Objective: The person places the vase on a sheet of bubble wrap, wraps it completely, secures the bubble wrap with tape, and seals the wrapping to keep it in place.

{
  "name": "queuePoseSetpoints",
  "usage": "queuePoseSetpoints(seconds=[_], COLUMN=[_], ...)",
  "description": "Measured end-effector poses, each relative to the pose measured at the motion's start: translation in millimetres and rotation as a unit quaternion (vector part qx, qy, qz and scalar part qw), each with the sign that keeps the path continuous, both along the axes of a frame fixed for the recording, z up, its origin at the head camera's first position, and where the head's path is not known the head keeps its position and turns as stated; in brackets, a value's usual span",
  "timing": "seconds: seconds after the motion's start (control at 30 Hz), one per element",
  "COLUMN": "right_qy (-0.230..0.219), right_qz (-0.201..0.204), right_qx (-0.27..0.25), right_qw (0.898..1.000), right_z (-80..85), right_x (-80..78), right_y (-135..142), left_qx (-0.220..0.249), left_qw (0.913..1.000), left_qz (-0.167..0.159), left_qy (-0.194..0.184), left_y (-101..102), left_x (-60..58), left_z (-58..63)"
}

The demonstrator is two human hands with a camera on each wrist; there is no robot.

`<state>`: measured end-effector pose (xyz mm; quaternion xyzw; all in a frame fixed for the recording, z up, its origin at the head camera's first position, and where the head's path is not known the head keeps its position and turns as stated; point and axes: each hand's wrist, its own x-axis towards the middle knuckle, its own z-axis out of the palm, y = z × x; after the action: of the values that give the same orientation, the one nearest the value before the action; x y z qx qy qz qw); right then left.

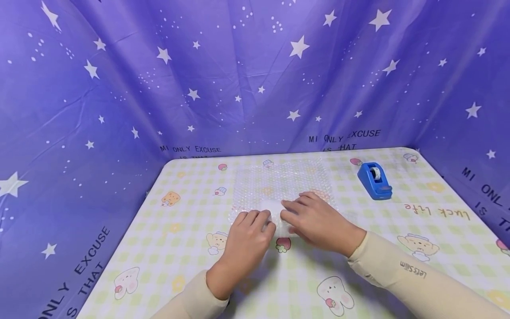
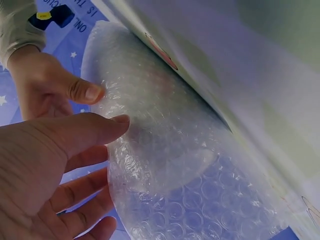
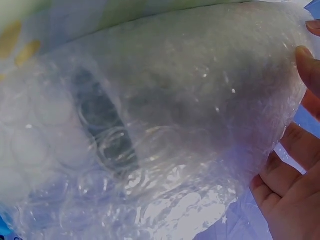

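A clear sheet of bubble wrap [image 1: 284, 179] lies on the table, its near part folded up over a whitish, round-edged thing [image 1: 272, 205]. My left hand [image 1: 249, 235] pinches the near edge of the wrap, left of the middle. In the left wrist view the left thumb [image 2: 107, 127] lies on the wrap, with fingers behind the edge. Close to its right, my right hand [image 1: 318, 221] also grips this edge, fingertips on the fold. Through the wrap in the right wrist view shows a dark strip [image 3: 105, 125]; what it belongs to cannot be told.
A blue tape dispenser [image 1: 374, 180] with a roll of tape stands at the back right of the table. A checked cloth [image 1: 159, 248] with cartoon prints covers the table [image 1: 183, 166]. Purple star-printed curtains [image 1: 247, 66] hang behind and on both sides.
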<state>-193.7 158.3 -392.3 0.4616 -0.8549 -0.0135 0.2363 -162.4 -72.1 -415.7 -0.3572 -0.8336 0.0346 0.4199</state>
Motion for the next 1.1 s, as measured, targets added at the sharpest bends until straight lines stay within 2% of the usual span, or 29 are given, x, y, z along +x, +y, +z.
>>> queuePoseSetpoints(seconds=[0.4,0.73,0.9,1.1], right_qy=[-0.002,0.012,0.007,0.01], right_qz=[0.003,-0.007,-0.017,-0.022], right_qx=[0.003,-0.024,-0.027,-0.027], right_qw=[1.0,1.0,0.999,0.999], right_z=[2.2,-6.8,-7.6,-9.0], right_x=[-3.8,-0.6,0.1,0.1], right_y=[0.2,-7.0,-9.7,-11.7], left_qx=[0.008,0.007,0.003,-0.012], left_qw=[0.9998,0.9993,0.9984,0.9976], left_qz=[0.015,0.035,0.044,0.057], left_qy=[0.01,-0.012,-0.036,-0.037], left_y=[4.9,9.5,9.7,9.9], left_x=[-0.6,4.5,4.6,4.7], left_z=[-1.8,1.3,1.9,3.3])
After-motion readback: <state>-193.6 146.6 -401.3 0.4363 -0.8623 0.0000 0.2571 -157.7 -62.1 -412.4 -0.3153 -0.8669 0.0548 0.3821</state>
